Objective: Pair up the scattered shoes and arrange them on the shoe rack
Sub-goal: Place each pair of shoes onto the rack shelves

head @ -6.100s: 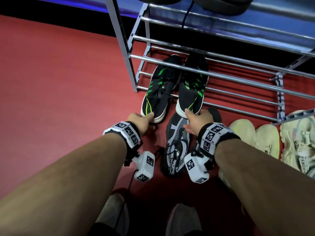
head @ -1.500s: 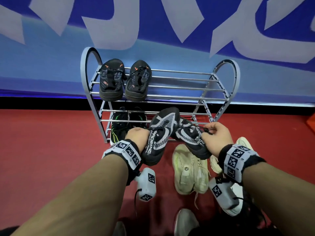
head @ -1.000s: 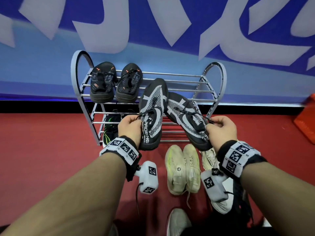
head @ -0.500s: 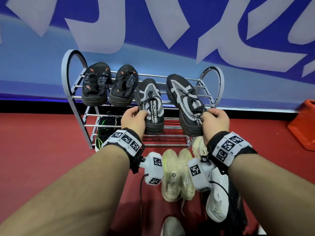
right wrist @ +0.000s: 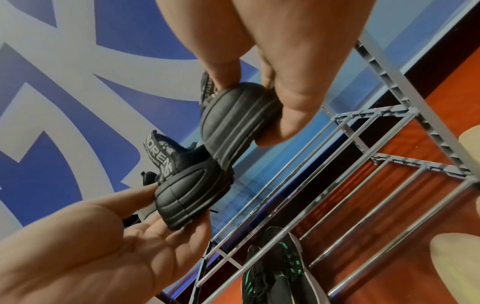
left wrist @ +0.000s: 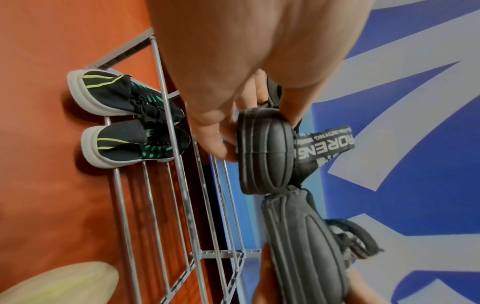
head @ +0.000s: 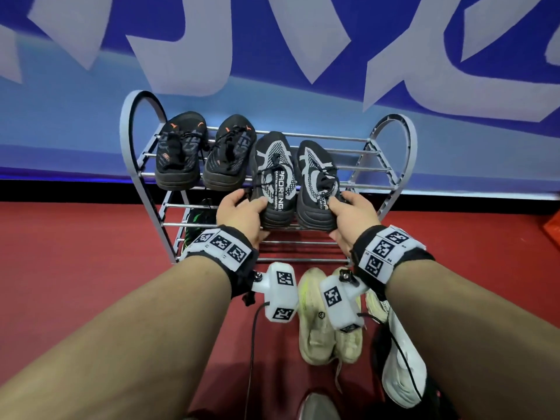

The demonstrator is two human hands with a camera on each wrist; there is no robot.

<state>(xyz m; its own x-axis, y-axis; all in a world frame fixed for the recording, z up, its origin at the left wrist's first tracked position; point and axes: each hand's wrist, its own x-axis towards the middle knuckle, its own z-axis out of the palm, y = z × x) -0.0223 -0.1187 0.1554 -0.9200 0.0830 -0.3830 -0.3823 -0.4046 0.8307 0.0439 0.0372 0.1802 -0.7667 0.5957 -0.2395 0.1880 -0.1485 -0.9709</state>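
Left hand [head: 242, 215] and right hand [head: 351, 218] each pinch a soft black-and-white knit sneaker's [head: 277, 180] stiff ribbed rubber heel, looking light, over the grey wire shoe rack [head: 391, 180].

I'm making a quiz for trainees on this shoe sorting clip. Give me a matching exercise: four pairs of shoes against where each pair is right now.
Shoes:
1. black and orange pair
2. black and white pair
3. black and green pair
4. pale yellow pair

Places:
A. floor in front of the shoe rack
B. lower shelf
C. top shelf, left end
D. top shelf, heels gripped by the left hand and right hand

Pairs: 1-C, 2-D, 3-B, 4-A
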